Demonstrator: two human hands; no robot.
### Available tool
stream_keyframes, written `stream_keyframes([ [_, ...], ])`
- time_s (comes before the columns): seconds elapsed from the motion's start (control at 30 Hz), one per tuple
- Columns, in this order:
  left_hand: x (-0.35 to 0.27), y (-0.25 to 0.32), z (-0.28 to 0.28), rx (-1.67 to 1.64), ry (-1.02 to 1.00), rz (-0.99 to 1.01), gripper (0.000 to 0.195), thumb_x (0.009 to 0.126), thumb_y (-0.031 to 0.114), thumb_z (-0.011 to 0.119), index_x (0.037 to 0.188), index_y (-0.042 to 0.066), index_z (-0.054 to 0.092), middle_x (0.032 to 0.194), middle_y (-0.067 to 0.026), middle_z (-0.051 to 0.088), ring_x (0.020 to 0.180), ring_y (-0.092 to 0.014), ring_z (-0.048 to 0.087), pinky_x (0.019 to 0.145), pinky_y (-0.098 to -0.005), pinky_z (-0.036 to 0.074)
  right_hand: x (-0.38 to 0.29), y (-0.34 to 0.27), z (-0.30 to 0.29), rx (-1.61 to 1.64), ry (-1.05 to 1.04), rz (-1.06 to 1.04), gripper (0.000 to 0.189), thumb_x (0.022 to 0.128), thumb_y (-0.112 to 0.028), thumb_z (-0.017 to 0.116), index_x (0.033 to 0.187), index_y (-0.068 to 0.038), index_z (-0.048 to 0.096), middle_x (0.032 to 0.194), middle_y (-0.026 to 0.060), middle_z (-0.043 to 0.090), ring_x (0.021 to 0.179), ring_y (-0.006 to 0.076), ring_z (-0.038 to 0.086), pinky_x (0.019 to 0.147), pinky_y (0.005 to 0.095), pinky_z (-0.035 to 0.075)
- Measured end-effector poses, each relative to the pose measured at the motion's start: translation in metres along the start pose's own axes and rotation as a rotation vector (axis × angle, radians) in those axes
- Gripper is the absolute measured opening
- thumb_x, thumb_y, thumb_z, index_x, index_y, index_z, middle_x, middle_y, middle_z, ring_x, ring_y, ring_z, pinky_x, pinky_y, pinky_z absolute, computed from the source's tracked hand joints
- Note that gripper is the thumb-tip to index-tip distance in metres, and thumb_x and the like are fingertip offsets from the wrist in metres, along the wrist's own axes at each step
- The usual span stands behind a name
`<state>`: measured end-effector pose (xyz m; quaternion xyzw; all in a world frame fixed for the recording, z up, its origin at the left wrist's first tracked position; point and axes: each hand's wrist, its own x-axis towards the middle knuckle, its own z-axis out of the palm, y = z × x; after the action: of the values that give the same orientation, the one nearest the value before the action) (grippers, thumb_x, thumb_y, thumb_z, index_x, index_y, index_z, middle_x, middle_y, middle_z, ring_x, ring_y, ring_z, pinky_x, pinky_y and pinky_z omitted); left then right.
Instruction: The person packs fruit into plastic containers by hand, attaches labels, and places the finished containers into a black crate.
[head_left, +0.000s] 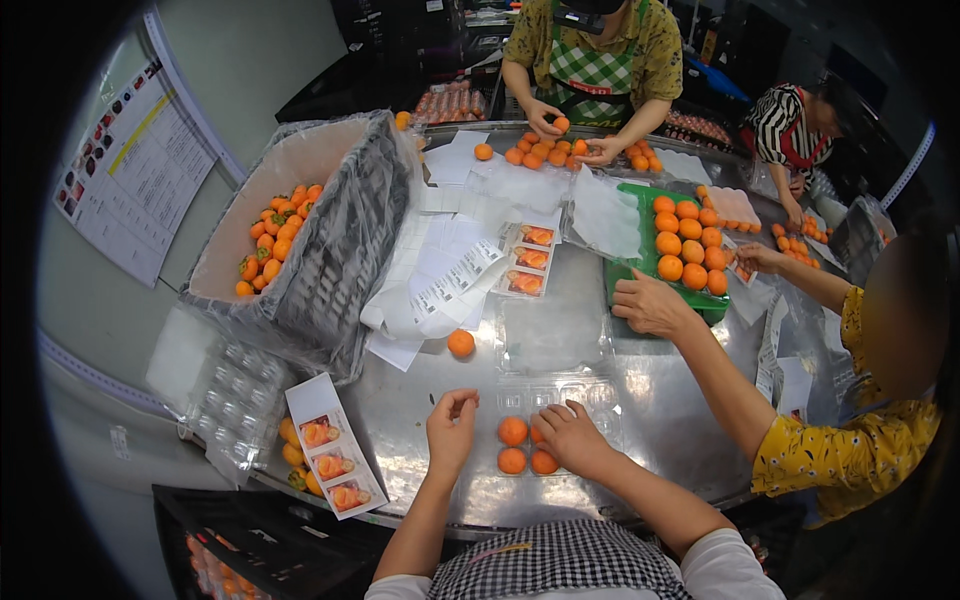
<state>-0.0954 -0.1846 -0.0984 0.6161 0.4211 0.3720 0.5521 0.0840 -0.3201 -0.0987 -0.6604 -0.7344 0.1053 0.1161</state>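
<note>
A clear plastic clamshell tray (596, 397) lies on the metal table before me, with several orange persimmons (512, 431) in its near left part. My right hand (574, 439) rests over the persimmons on the right side of that group, fingers curled down and partly hiding them; whether it grips one I cannot tell. To the left of the tray, my left hand (452, 420) is raised with its fingers curled together, and nothing shows in it. One loose persimmon (460, 343) lies on the table beyond my left hand. The tray's lid (555, 334) is folded back, away from me.
A plastic-lined crate (330, 247) of persimmons stands at the left, near label sheets (461, 277) and picture cards (334, 450). At the right, a co-worker's hand (649, 304) touches a green tray (626, 281) bearing packed persimmons. Two more co-workers handle fruit farther back.
</note>
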Motion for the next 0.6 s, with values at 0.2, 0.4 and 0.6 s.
stream_keyframes([
  [0.2,-0.023,-0.010,0.000,-0.175,-0.035,-0.158,0.014,0.093,0.002,0.051,0.103,-0.004,0.058,0.095,-0.0088,0.063,0.086,-0.013,0.061,0.081,-0.0267,0.051,0.004,-0.002,-0.008,-0.052,0.016,-0.012,0.033,0.084,-0.018,0.056,0.113,-0.004,0.053,0.105,0.0134,0.054,0.105,0.0299,0.049,0.102,0.0502,0.031],
  [0.4,-0.024,-0.008,0.000,-0.201,-0.025,-0.158,0.015,0.093,0.003,0.051,0.104,-0.003,0.059,0.094,-0.0090,0.064,0.087,-0.014,0.062,0.081,-0.0264,0.051,0.008,0.008,-0.005,-0.110,0.001,-0.067,0.023,0.080,-0.015,0.058,0.100,-0.005,0.055,0.098,0.0136,0.056,0.102,0.0309,0.051,0.103,0.0539,0.031],
  [0.6,-0.029,0.007,0.001,-0.271,-0.035,-0.206,0.015,0.093,0.002,0.050,0.105,-0.002,0.058,0.097,-0.0086,0.063,0.088,-0.014,0.061,0.083,-0.0268,0.050,0.001,0.013,-0.005,0.110,0.121,-0.021,0.036,0.074,-0.017,0.069,0.106,-0.008,0.056,0.103,0.0083,0.058,0.108,0.0278,0.051,0.108,0.0533,0.025],
])
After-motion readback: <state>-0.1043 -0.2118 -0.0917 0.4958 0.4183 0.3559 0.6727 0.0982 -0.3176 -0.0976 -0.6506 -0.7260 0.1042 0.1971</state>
